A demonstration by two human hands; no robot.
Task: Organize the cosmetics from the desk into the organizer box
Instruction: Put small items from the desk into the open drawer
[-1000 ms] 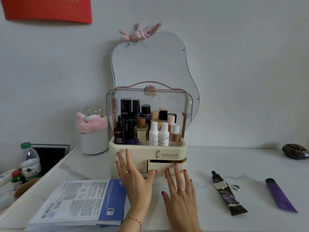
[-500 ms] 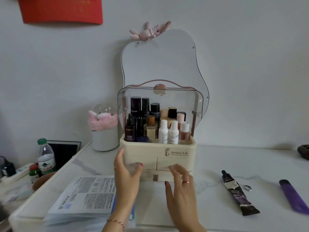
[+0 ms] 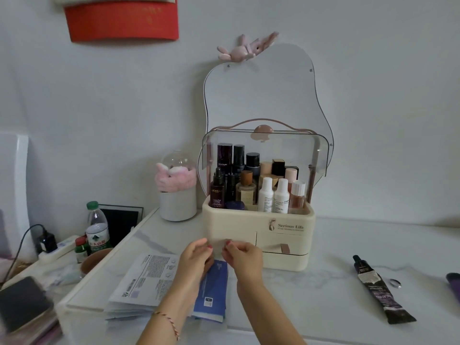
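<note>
The cream organizer box (image 3: 286, 226) stands at the back of the white desk, its clear lid raised, with several bottles (image 3: 266, 195) in its top tray. Both drawers look closed. My left hand (image 3: 194, 260) and my right hand (image 3: 245, 257) meet in front of the left drawer, fingers curled. The right fingertips are where that drawer's tab would be; the tab is hidden. A pale blur lies between the fingertips. A black tube (image 3: 378, 292) and the end of a purple tube (image 3: 454, 280) lie on the desk to the right. A stack of flat packets (image 3: 149, 280) lies under my left forearm.
A small metal ring (image 3: 395, 283) lies beside the black tube. A grey pot with a pink top (image 3: 178, 205) stands left of the box, a mirror (image 3: 261, 90) behind it. Off the desk's left edge are a water bottle (image 3: 97, 230), a power strip and a phone (image 3: 22, 302).
My hands lay flat against the partly open drawers, which then closed. The hands drew back and came together with curled fingers at the left drawer. My view shifted left.
</note>
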